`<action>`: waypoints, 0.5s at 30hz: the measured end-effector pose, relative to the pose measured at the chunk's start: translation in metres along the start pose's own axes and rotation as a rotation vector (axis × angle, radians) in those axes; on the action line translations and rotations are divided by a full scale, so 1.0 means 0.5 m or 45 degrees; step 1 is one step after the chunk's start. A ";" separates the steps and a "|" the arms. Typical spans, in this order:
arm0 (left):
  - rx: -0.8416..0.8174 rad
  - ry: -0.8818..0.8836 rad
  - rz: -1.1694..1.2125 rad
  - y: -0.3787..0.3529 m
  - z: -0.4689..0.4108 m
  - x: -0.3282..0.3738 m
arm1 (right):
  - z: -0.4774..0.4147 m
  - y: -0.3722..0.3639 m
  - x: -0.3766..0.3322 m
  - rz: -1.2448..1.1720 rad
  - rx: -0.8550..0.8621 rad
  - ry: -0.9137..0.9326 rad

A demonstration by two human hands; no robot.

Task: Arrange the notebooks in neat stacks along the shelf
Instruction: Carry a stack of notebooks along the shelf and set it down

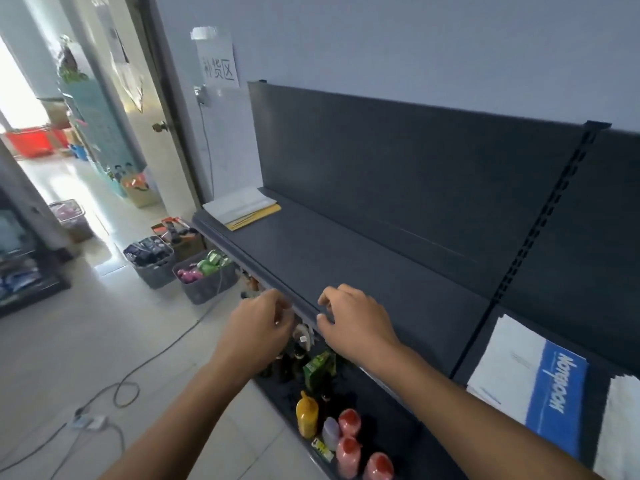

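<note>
**Head view, looking down along a shelf**

Your wide-angle camera sits on your head, facing forward and down. The shelf [346, 258] runs close beneath it, from lower right away to upper left, with floor [104, 323] to the left. Your forearms [467, 393] enter from the bottom edge.

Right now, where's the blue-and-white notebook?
Head view, lower right: the blue-and-white notebook lies flat on the right shelf bay, just right of the slotted upright, left of a white notebook.

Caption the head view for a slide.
Left hand and right hand at the shelf edge; notebook stack at its far end, blue notebook on the next bay.
</note>
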State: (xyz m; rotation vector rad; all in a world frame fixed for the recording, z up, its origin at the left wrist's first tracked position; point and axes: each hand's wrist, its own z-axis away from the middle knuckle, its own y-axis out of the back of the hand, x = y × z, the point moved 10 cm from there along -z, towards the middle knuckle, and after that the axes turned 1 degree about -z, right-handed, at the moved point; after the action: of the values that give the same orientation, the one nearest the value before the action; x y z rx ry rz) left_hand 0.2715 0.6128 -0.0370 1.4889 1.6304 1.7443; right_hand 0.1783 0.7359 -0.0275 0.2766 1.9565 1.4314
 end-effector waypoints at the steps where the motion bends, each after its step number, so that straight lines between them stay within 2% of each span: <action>1: 0.006 0.017 -0.009 0.011 -0.008 -0.026 | -0.021 -0.012 -0.021 0.000 -0.007 0.015; 15: 0.082 0.349 -0.014 0.133 -0.179 -0.371 | -0.370 -0.164 -0.236 -0.022 -0.136 0.243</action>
State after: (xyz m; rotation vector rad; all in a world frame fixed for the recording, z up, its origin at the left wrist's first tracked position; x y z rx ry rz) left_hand 0.2986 0.3984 -0.0453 1.3102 1.8372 1.9787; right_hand 0.1662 0.5019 -0.0256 0.0764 2.0179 1.5948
